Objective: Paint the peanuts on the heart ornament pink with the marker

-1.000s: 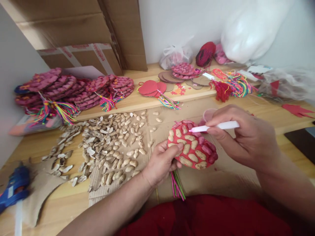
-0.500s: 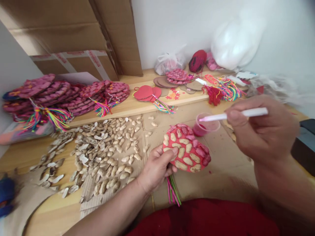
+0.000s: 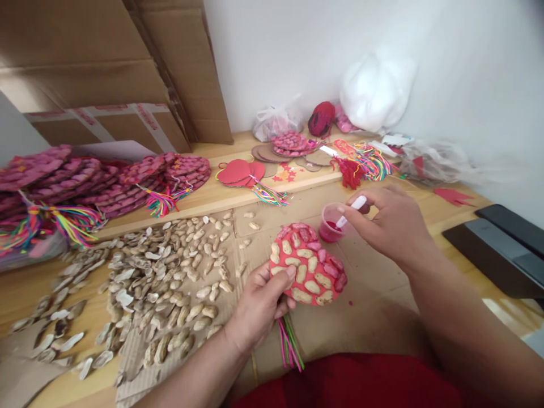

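A: Head view: state of both hands?

B: The left hand (image 3: 263, 294) pinched the red disc (image 3: 306, 268) at its near edge, thumb on top. The right hand (image 3: 389, 226) pinched a slim white tool (image 3: 353, 208), its tip inside the plastic cup (image 3: 325, 220) at those fingertips.

A: Handling of the disc?

B: Judged light and fairly stiff. The peanuts (image 3: 301, 274) on it seemed fragile; the pink ones, toward the right hand, possibly wet and slippery. The rim under the left thumb appeared the safest hold.
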`<state>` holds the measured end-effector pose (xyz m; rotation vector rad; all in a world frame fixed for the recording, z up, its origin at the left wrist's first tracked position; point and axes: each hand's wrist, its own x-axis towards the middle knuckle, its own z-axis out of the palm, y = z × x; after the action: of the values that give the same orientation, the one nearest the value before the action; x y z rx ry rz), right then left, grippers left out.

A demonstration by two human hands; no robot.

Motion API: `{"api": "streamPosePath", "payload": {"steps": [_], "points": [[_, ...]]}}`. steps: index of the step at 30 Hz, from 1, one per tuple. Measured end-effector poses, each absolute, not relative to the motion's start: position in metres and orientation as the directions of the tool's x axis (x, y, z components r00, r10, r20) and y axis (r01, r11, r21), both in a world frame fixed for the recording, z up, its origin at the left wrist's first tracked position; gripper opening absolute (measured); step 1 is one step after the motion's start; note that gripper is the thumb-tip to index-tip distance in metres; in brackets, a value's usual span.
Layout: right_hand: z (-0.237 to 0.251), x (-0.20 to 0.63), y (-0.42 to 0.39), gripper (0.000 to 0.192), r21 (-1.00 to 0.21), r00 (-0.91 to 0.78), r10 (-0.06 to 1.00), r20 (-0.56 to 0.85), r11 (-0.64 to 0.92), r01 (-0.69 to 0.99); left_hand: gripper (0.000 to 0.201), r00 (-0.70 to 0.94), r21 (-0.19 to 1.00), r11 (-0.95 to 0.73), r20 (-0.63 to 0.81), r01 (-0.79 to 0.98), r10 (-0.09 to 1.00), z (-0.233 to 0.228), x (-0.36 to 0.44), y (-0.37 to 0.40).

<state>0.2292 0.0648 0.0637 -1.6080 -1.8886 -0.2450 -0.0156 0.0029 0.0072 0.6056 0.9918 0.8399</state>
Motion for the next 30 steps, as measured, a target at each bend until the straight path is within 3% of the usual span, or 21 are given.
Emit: {"api": "streamPosePath", "payload": {"steps": [23, 30], "points": [[0.062, 0.227, 0.062, 0.023, -0.212, -0.118, 0.809, 0.576, 0.288, 0.934, 0.042, 0.313, 0.763, 0.554, -0.465, -0.333, 0.828, 0.008, -0.016, 0.003], [0.073, 0.231, 0.056, 0.014, -0.265, -0.012, 0.733, 0.680, 0.261, 0.928, 0.042, 0.345, 0.744, 0.551, -0.439, -0.377, 0.829, 0.008, -0.017, 0.004]]}}
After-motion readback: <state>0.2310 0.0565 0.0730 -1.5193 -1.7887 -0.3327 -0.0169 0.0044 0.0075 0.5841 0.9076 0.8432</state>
